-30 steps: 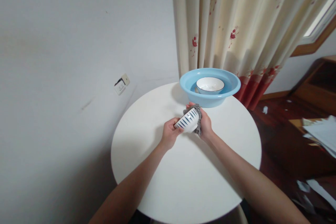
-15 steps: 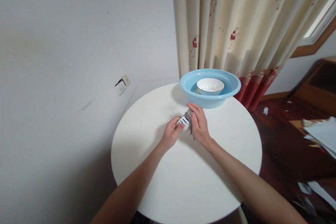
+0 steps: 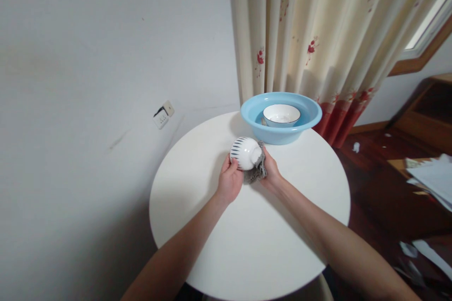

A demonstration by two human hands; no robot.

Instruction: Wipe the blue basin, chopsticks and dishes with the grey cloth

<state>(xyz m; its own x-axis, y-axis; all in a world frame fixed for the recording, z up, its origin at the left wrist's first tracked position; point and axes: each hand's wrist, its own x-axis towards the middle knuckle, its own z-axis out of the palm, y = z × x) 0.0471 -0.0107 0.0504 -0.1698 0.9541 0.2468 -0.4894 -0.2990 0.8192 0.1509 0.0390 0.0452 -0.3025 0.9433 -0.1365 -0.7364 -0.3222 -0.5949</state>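
My left hand (image 3: 230, 181) grips a small white bowl with dark blue stripes (image 3: 246, 152), held bottom-up over the round white table (image 3: 212, 225). My right hand (image 3: 271, 172) presses a grey cloth (image 3: 256, 173) against the bowl's right side, fingers curled round the cloth. Just behind them stands a light blue plastic basin (image 3: 310, 114) with a second white bowl (image 3: 281, 114) inside it.
A cream curtain with red flowers (image 3: 318, 33) hangs behind the basin. A wall socket (image 3: 163, 114) sits on the white wall to the left. Papers (image 3: 432, 178) and a wooden floor lie to the right of the table.
The striped bowl has been turned so its base faces up and toward me. My right hand with the cloth moved from over the bowl to its right side.
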